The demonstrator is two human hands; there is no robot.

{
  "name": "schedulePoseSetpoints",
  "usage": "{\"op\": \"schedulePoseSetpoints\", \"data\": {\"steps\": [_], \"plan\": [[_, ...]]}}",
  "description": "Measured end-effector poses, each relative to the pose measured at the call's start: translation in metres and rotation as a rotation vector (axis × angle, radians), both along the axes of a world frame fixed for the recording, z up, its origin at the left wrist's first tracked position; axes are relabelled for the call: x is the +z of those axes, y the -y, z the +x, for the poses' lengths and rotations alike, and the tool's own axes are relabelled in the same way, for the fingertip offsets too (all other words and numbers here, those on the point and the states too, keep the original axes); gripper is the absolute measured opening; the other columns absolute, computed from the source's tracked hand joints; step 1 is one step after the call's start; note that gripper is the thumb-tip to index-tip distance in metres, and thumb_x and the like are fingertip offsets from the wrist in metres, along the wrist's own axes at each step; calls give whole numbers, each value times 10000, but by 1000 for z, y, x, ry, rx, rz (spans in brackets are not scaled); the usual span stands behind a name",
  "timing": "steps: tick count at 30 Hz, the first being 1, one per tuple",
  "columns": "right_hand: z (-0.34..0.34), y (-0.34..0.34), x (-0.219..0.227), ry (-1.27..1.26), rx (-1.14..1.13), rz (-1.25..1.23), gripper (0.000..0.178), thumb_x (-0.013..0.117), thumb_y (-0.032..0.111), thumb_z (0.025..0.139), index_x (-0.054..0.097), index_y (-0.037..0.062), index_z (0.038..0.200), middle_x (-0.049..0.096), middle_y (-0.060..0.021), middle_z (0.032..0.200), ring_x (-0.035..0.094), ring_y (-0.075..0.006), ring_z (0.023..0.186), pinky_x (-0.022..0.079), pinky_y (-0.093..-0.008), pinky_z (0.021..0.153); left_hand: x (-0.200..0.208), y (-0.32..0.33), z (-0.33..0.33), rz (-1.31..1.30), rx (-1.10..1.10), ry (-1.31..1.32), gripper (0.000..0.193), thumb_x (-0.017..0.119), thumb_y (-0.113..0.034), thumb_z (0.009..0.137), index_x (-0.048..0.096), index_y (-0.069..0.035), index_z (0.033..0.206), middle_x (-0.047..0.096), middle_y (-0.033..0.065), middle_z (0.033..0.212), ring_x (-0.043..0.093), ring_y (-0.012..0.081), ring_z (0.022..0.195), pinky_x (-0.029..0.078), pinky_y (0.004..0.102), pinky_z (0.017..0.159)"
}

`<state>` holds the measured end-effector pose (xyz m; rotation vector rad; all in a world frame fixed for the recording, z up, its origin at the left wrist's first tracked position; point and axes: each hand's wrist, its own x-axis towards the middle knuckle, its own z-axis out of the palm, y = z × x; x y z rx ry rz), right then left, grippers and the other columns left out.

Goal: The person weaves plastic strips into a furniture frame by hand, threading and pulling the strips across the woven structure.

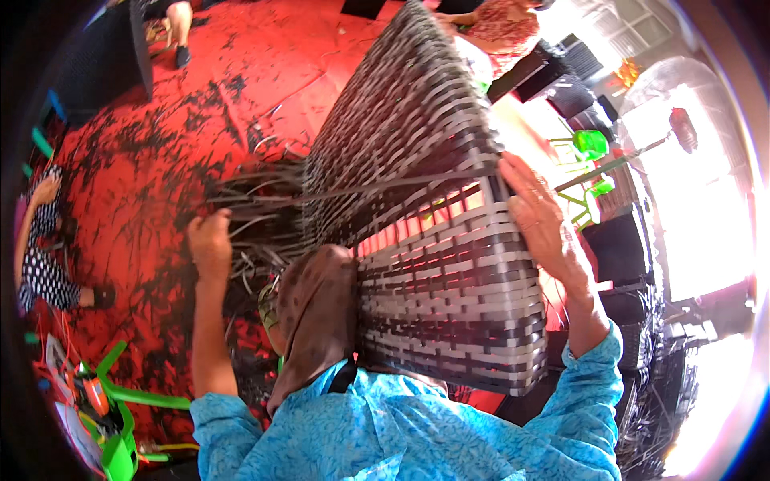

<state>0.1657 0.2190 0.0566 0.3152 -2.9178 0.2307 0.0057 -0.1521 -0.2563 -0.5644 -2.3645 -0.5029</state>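
A large grey-brown woven basket of flat plastic strips leans across in front of me, with an unwoven gap in its near side. My right hand is at its right edge, fingers curled against the corner beside the gap. From that corner a long flat strip runs left across the basket. My left hand is closed in a pinch at the strip's far left end. Between the left hand and the basket hangs a bunch of loose strips. The right thumb is hidden.
The red floor covering is strewn with dark scraps. Green plastic furniture stands at lower left, and a green stool at right. Other people sit nearby, one in polka-dot clothing. A dark woven piece stands at upper left.
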Motion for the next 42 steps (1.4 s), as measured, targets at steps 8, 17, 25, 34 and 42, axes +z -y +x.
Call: {"op": "schedulePoseSetpoints", "data": {"steps": [8,17,25,34,42], "plan": [[-34,28,24,-183,214,54,359,555,142,857,519,13,1190,524,-147,1209,504,-238,1122,378,-326,952,52,130,23,-124,360,-183,169,484,-97,861,592,-63,987,624,53,863,586,209,826,393,380,842],[-91,160,105,930,261,-557,742,438,574,845,423,-65,1222,467,-245,1185,488,-323,1072,383,-358,948,262,-34,61,-30,118,-761,168,656,-143,729,676,-127,894,614,-14,888,582,166,835,386,317,800],[-120,142,80,838,716,-1165,240,405,249,941,488,26,914,564,-38,783,566,-171,755,494,-312,716,276,-98,69,215,-474,-887,282,706,-107,675,680,-69,953,570,11,949,548,179,766,403,312,618],[-134,77,182,348,388,-1443,105,438,62,887,512,-10,872,537,-37,696,534,-165,628,490,-307,661,233,-99,61,260,-467,-759,271,644,-71,681,644,-40,950,549,52,959,540,172,761,394,294,648],[-116,-32,282,-152,123,-1709,114,434,9,879,500,-14,969,504,-48,668,492,-138,553,466,-283,570,206,-115,69,235,-560,-627,247,636,-90,698,640,-30,938,532,43,957,528,168,794,397,293,660]]}}
